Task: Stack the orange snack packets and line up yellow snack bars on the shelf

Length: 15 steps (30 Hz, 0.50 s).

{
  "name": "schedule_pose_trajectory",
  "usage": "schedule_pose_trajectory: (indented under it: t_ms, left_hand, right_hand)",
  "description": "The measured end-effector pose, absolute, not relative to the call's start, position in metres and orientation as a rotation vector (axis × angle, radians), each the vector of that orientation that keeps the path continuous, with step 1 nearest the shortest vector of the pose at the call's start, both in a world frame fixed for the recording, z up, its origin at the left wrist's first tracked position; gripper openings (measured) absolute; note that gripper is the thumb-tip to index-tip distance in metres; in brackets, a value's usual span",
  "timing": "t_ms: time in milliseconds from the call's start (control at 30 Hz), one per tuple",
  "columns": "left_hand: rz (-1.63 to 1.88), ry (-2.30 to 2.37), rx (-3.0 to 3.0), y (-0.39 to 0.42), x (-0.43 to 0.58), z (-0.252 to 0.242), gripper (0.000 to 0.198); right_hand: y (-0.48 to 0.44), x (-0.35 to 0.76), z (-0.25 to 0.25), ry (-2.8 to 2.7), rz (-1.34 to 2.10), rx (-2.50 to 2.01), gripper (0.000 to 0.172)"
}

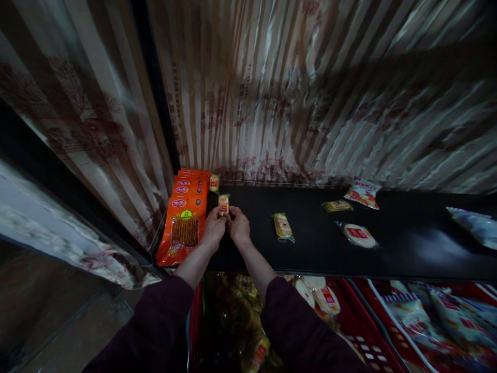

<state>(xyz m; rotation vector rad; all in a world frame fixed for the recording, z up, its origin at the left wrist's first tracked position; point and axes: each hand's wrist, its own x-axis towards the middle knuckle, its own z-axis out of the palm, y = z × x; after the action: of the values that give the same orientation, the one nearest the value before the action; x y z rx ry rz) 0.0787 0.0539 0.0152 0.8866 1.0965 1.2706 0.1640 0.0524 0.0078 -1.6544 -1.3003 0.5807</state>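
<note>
Both my hands meet on a black shelf (310,259). My left hand (213,229) and my right hand (238,226) pinch the bottom edge of a small yellow and red snack packet (223,204), held upright between them. Just to the left lies a stack of orange snack bags (185,220), overlapping in a row toward the back. Another small yellow packet (214,182) stands behind the one I hold, near the back wall.
More packets lie on the shelf: a yellow one (282,226), a flat yellow one (336,206), a round white and red one (359,235), a red and white bag (363,192). A red basket (357,326) of snacks sits below. Striped curtain behind.
</note>
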Motion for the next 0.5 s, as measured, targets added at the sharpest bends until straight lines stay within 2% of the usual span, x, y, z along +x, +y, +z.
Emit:
schedule_pose_trajectory:
  t_ms: [200, 500]
  left_hand:
    - [1.277, 1.112, 0.894, 0.064, 0.079, 0.011, 0.032]
    - [1.290, 1.207, 0.936, 0.087, 0.080, 0.014, 0.030]
  right_hand:
    - [0.061, 0.162, 0.004, -1.337, 0.542, -1.683, 0.025]
    - [0.084, 0.157, 0.004, -1.337, 0.550, -1.628, 0.024]
